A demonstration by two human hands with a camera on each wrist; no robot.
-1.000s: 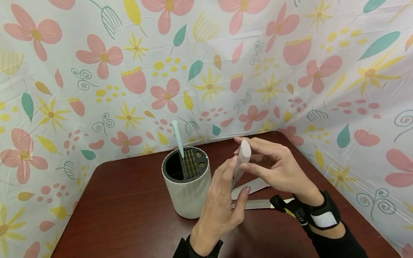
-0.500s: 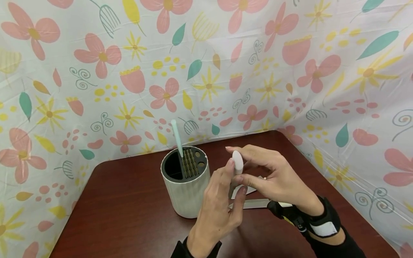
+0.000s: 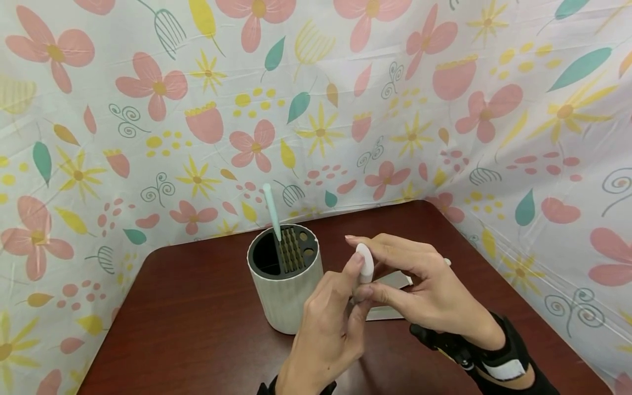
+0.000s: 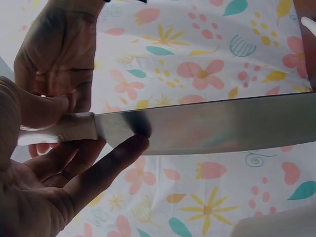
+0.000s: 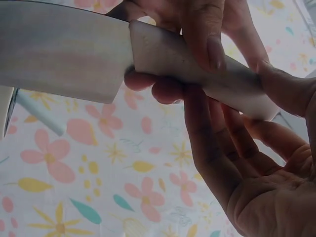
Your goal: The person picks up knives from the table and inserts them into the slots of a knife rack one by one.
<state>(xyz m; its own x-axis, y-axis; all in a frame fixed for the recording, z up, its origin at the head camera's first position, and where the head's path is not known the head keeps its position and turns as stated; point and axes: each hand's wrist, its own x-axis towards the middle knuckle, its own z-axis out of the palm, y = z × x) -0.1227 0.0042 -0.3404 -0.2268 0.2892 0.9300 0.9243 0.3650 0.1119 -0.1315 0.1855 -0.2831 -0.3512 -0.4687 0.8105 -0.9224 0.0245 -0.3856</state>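
Between my two hands is a broad-bladed kitchen knife with a white handle [image 3: 365, 264], its butt turned up toward the head camera. My left hand [image 3: 328, 329] holds the handle near the blade; in the left wrist view one of its fingers reaches onto the knife blade [image 4: 212, 126]. My right hand [image 3: 434, 282] pinches the butt end of the handle between thumb and fingers, plain in the right wrist view of the knife handle [image 5: 192, 69]. On the table behind the hands lie a knife blade [image 3: 395, 281] and a second blade [image 3: 385, 314], both partly covered.
A white ribbed knife block [image 3: 283, 307] with a dark slotted top stands left of my hands. A pale blue rod-like handle [image 3: 272, 211] sticks up from it. The brown table [image 3: 197, 307] is backed by a flowered curtain [image 3: 316, 109].
The held knife has come down, its butt tipping toward the camera. My left fingers have closed in on the handle, and my right hand has moved lower with it.
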